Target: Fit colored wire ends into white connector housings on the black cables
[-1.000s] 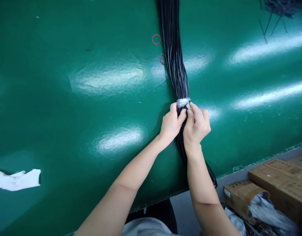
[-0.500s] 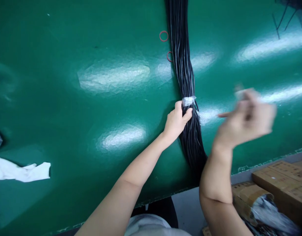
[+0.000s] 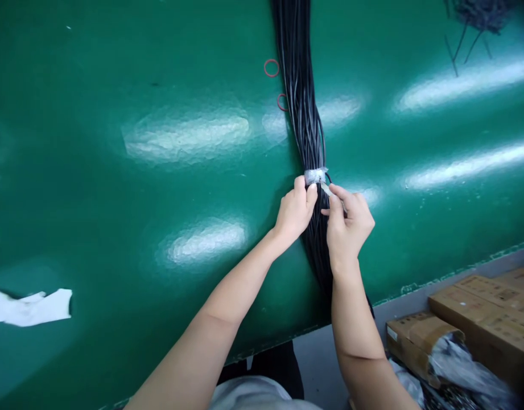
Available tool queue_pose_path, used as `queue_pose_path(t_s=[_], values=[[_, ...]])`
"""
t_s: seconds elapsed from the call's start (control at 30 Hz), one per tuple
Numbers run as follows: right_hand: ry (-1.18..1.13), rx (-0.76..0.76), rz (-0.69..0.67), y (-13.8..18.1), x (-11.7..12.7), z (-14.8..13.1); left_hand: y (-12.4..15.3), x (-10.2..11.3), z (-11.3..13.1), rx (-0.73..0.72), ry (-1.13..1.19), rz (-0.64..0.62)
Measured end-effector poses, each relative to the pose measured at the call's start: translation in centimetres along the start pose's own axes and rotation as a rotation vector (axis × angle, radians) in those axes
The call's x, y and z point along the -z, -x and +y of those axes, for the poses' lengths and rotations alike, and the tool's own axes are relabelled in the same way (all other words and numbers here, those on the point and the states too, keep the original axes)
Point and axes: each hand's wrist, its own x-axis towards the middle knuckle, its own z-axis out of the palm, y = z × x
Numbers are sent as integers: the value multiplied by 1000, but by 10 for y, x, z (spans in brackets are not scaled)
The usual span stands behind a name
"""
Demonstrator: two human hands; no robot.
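A long bundle of black cables (image 3: 302, 97) lies on the green table (image 3: 116, 188), running from the far edge to the near edge. A band of clear tape (image 3: 315, 175) wraps the bundle at its middle. My left hand (image 3: 294, 212) grips the bundle just below the band, fingers curled round the cables. My right hand (image 3: 349, 228) is beside it on the right, pinching a loose strip of tape (image 3: 327, 189) that leads up to the band.
Two red rubber bands (image 3: 271, 68) lie left of the bundle. A white rag (image 3: 31, 307) sits at the near left. More black cables (image 3: 479, 17) lie at the far right. Cardboard boxes (image 3: 483, 307) and plastic wrap stand below the table's right edge.
My right hand swung out to the right, pulling away from the bundle, and has come back to the tape band. My left hand kept its hold on the cables.
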Motion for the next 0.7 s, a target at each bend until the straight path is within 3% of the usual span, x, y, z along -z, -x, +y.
queue_pose_path(t_s=[0.7], values=[[109, 62, 44, -2, -11, 2, 0, 3, 3, 28, 5, -24]])
